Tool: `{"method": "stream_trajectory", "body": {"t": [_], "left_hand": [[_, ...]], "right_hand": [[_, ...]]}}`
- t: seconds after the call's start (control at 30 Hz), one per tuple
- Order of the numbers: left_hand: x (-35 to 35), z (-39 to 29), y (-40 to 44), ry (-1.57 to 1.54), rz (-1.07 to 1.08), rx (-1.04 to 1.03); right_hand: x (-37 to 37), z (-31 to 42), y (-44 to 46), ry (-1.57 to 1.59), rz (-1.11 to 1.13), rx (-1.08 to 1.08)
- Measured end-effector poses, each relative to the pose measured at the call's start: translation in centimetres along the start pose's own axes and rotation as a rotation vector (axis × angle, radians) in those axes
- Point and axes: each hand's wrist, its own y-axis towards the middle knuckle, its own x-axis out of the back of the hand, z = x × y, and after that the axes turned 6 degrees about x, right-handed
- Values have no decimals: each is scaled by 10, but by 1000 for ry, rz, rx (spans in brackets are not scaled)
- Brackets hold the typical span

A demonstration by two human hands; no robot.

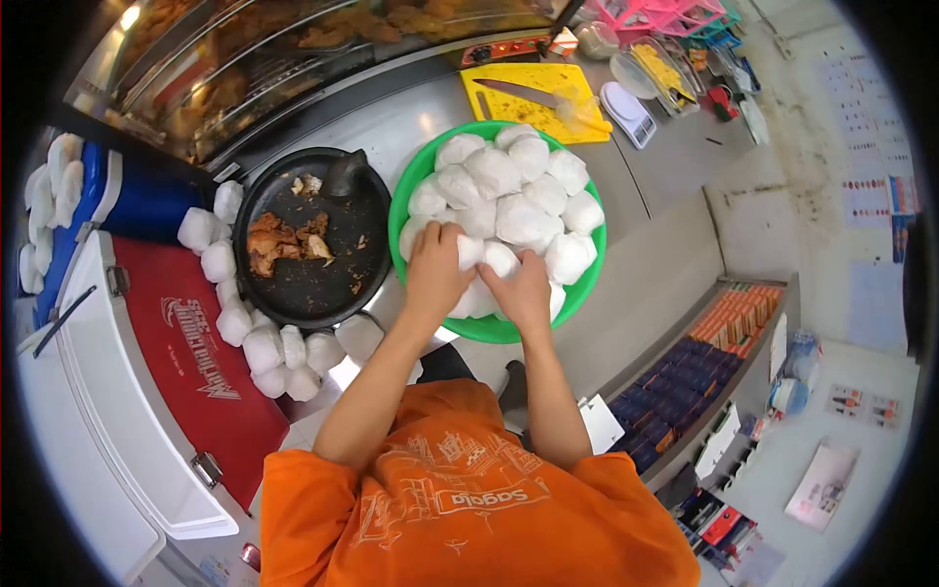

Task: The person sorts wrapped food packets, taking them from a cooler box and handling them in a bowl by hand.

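Note:
A green basin (403, 168) is heaped with white paper-wrapped bundles (528, 223), rounded and about fist-sized. My left hand (439, 264) is at the basin's near left part, its fingers curled round a wrapped bundle (470, 250). Just right of it, my right hand (519, 290) grips another wrapped bundle (501, 258) between thumb and fingers. Both hands stay low over the pile, and their undersides are hidden. To the left of the basin, a round black tray (337, 279) holds pieces of fried chicken (277, 243), crumbs and a black scoop (344, 174).
More wrapped bundles (264, 349) line the black tray's left and near sides. A knife (516, 92) lies on a yellow cutting board (558, 115), beside a white scale (627, 113). A glass display case (323, 39) stands behind; a red-and-white cooler (186, 342) is at left.

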Motion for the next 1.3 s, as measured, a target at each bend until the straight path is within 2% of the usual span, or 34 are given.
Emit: {"method": "stream_trajectory", "body": {"t": [0.07,0.13,0.17,0.2,0.23,0.27,0.33,0.43,0.47,0.53,0.57,0.6,0.67,0.7,0.77,0.87,0.9,0.97,1.0,1.07,1.17,1.2,1.23,1.27,1.3], "left_hand": [[21,1,-23,-179,-14,31],[70,1,-56,-329,11,96],[108,-2,-77,-471,181,174],[146,0,-99,-617,319,257],[173,12,-126,-732,418,267],[196,23,-157,-857,512,273],[229,40,-210,-1120,523,51],[276,52,-268,-1534,547,-78],[295,59,-287,-1454,464,-116],[324,71,-329,-1299,324,-179],[339,76,-352,-1223,229,-131],[351,84,-375,-1181,115,-116],[367,103,-416,-1103,-88,-86],[372,113,-433,-1181,-107,-59],[377,131,-467,-1330,-120,-5],[369,154,-510,-1572,-265,-13],[364,161,-519,-1678,-344,-130],[357,175,-530,-1866,-510,-374],[360,180,-536,-1856,-559,-391],[370,185,-549,-1822,-657,-419],[389,185,-555,-1949,-770,-367],[397,188,-553,-1997,-790,-356],[402,188,-545,-1966,-922,-329],[408,185,-536,-1895,-1063,-238],[415,181,-527,-1811,-1214,-143]], "right_hand": [[-4,-9,-2,41,-57,98],[-8,-18,-9,95,-89,208],[1,-20,-12,453,84,-68],[11,-7,-17,1028,139,-257],[29,34,-27,1239,153,-205],[43,79,-35,1255,298,-53],[38,142,-48,1162,402,204],[25,303,-97,972,835,652],[9,360,-122,870,973,812],[-35,455,-173,417,1216,1232],[-69,483,-200,218,1340,1262],[-104,505,-226,11,1451,1276],[-210,495,-252,-447,1403,1599],[-247,484,-264,-664,1427,1563],[-316,468,-290,-1236,1570,1195],[-360,441,-301,-1211,1633,913],[-375,425,-297,-1138,1639,845],[-402,393,-296,-1410,1636,1249],[-414,372,-289,-1541,1620,1456],[-423,343,-274,-1456,1547,1376],[-404,355,-294,-1428,1290,1542],[-386,376,-312,-1409,1133,1647],[-368,401,-327,-1342,985,1727],[-343,438,-342,-1177,914,1722],[-309,483,-358,-859,1017,1570]]}}
